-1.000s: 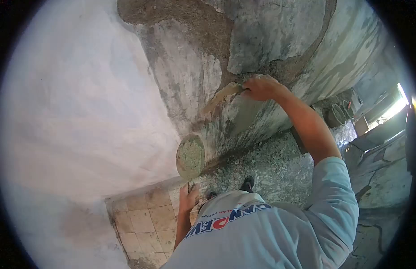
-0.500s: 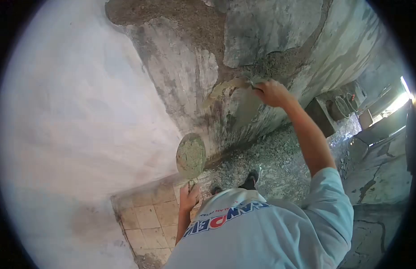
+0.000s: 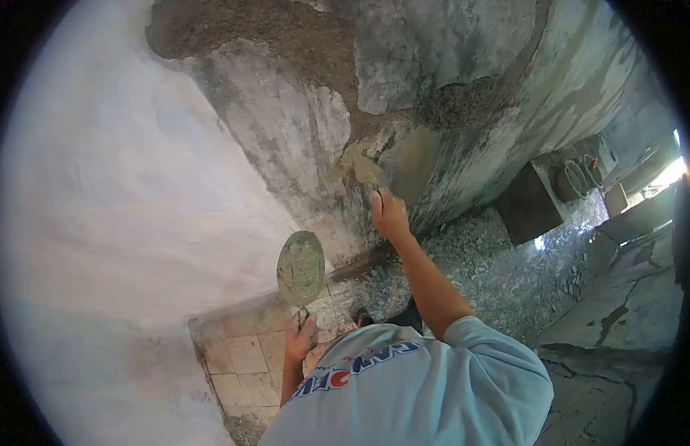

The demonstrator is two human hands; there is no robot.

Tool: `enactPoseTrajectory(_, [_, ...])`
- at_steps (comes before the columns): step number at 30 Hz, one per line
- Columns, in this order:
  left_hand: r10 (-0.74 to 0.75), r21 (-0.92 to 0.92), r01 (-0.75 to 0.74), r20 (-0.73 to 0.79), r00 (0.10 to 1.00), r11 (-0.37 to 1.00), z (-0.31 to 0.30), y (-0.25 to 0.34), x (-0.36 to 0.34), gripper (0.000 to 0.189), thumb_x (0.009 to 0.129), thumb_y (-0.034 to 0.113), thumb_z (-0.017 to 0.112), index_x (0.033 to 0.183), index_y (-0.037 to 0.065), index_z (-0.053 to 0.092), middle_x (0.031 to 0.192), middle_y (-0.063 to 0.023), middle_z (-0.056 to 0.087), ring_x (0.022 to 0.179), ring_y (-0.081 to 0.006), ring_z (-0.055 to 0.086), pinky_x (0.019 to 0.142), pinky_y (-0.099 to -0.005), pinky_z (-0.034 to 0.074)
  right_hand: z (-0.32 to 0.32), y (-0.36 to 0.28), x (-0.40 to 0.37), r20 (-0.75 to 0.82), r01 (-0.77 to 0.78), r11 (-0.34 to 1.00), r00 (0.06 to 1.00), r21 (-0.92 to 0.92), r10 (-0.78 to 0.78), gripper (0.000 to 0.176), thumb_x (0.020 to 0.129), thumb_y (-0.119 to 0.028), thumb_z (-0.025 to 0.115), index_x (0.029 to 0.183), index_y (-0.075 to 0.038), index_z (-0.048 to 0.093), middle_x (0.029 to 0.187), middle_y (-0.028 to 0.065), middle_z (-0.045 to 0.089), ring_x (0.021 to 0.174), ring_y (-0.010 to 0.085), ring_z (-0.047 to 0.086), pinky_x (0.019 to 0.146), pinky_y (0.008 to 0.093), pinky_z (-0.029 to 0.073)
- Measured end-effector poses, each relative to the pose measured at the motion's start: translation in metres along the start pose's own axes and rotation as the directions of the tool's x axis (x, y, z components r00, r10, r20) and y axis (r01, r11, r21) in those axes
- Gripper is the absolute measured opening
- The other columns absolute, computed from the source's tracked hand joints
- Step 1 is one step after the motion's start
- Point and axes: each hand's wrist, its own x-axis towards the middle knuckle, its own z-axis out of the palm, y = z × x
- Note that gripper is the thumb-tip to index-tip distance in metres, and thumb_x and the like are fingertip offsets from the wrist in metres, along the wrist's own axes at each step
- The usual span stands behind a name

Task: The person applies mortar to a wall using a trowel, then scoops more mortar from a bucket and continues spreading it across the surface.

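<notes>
Roughly oval paddle [image 3: 301,267], greenish, paste-smeared

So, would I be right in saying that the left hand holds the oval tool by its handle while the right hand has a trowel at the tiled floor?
Not quite: the trowel in the right hand is at the patchy grey wall, not the tiled floor, as the head view shows. The left hand does hold the oval tool by its handle.
</notes>
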Motion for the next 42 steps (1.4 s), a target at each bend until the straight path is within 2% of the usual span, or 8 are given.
enactPoseTrajectory(6, [-0.043, -0.037, 0.045, 0.038, 0.998, 0.998, 0.01, 0.007, -0.007, 0.021, 0.101, 0.017, 0.063, 0.088, 0.01, 0.049, 0.061, 0.0064, 0.043, 0.046, -0.0034, 0.038, 0.04, -0.0245, 0.027, 0.007, 0.014, -0.01, -0.094, 0.09, 0.996, 0.991, -0.008, -0.091, 0.03, 0.104, -0.026, 0.051, 0.092, 0.001, 0.057, 0.074, 0.0277, 0.06, 0.071, 0.05, 0.06, 0.063, 0.056, 0.046])
enactPoseTrajectory(10, [0.028, 0.027, -0.029, 0.03, 0.999, 0.999, 0.009, -0.002, -0.002, 0.021, 0.102, 0.017, 0.062, 0.087, 0.011, 0.048, 0.06, 0.0069, 0.041, 0.045, -0.0033, 0.036, 0.039, -0.0248, 0.027, 0.001, 0.0, -0.016, -0.083, -0.054, 0.98, 0.994, 0.19, 0.071, 0.028, 0.104, -0.024, 0.051, 0.093, 0.0, 0.057, 0.076, 0.0274, 0.06, 0.071, 0.0494, 0.06, 0.063, 0.0548, 0.046])
enactPoseTrajectory(16, [-0.012, 0.019, 0.011, 0.034, 0.999, 1.0, 0.018, 0.006, 0.003, 0.024, 0.101, 0.018, 0.063, 0.084, 0.011, 0.047, 0.06, 0.0066, 0.042, 0.045, -0.0034, 0.037, 0.039, -0.0248, 0.028, 0.003, -0.002, 0.008, -0.037, -0.063, 0.994, 0.997, 0.087, 0.066, 0.029, 0.104, -0.025, 0.05, 0.092, 0.0, 0.059, 0.078, 0.027, 0.061, 0.074, 0.0496, 0.06, 0.065, 0.0561, 0.047])
enactPoseTrajectory(19, [0.009, 0.061, -0.01, 0.027, 1.0, 0.998, 0.02, 0.006, 0.01, 0.025, 0.101, 0.018, 0.063, 0.083, 0.011, 0.047, 0.06, 0.0069, 0.043, 0.045, -0.0034, 0.038, 0.04, -0.0246, 0.028, 0.02, 0.019, -0.002, -0.129, 0.087, 0.991, 0.989, 0.099, -0.074, 0.029, 0.102, -0.026, 0.051, 0.091, -0.001, 0.061, 0.079, 0.0242, 0.065, 0.077, 0.048, 0.064, 0.065, 0.0524, 0.047])
enactPoseTrajectory(25, [0.009, 0.013, -0.01, 0.078, 0.997, 1.0, 0.017, 0.003, 0.012, 0.024, 0.101, 0.018, 0.062, 0.083, 0.011, 0.048, 0.06, 0.0073, 0.043, 0.045, -0.0036, 0.038, 0.04, -0.0245, 0.028, 0.024, 0.001, -0.026, -0.052, -0.198, 0.946, 0.975, 0.255, 0.218, 0.034, 0.102, -0.024, 0.046, 0.084, 0.001, 0.061, 0.072, 0.0211, 0.063, 0.072, 0.0447, 0.064, 0.063, 0.0471, 0.049])
enactPoseTrajectory(28, [0.0, 0.055, -0.003, 0.064, 0.998, 0.998, 0.012, -0.001, 0.012, 0.023, 0.101, 0.019, 0.062, 0.084, 0.011, 0.049, 0.06, 0.0071, 0.043, 0.046, -0.0037, 0.038, 0.04, -0.0247, 0.029, 0.034, -0.013, -0.02, -0.048, -0.144, 0.96, 0.986, 0.241, 0.16, 0.037, 0.102, -0.023, 0.044, 0.08, 0.001, 0.06, 0.072, 0.0214, 0.063, 0.07, 0.044, 0.064, 0.064, 0.0474, 0.048])
enactPoseTrajectory(37, [0.052, 0.078, -0.056, 0.05, 0.997, 0.995, 0.002, 0.0, 0.006, 0.022, 0.101, 0.02, 0.063, 0.086, 0.009, 0.051, 0.061, 0.0061, 0.044, 0.047, -0.0036, 0.04, 0.041, -0.0246, 0.03, 0.101, 0.027, -0.033, -0.016, -0.087, 0.98, 0.996, 0.178, 0.091, 0.043, 0.107, -0.035, 0.042, 0.098, 0.005, 0.057, 0.083, 0.0276, 0.066, 0.079, 0.0506, 0.063, 0.069, 0.0534, 0.048])
enactPoseTrajectory(42, [0.053, 0.083, -0.055, 0.019, 0.998, 0.995, 0.005, 0.012, 0.002, 0.024, 0.101, 0.019, 0.063, 0.084, 0.009, 0.051, 0.061, 0.0062, 0.045, 0.047, -0.0039, 0.04, 0.042, -0.0251, 0.03, 0.099, 0.041, -0.063, 0.044, -0.183, 0.971, 0.983, 0.154, 0.178, 0.042, 0.107, -0.035, 0.043, 0.091, 0.0, 0.059, 0.07, 0.0181, 0.059, 0.061, 0.0368, 0.057, 0.06, 0.0474, 0.045])
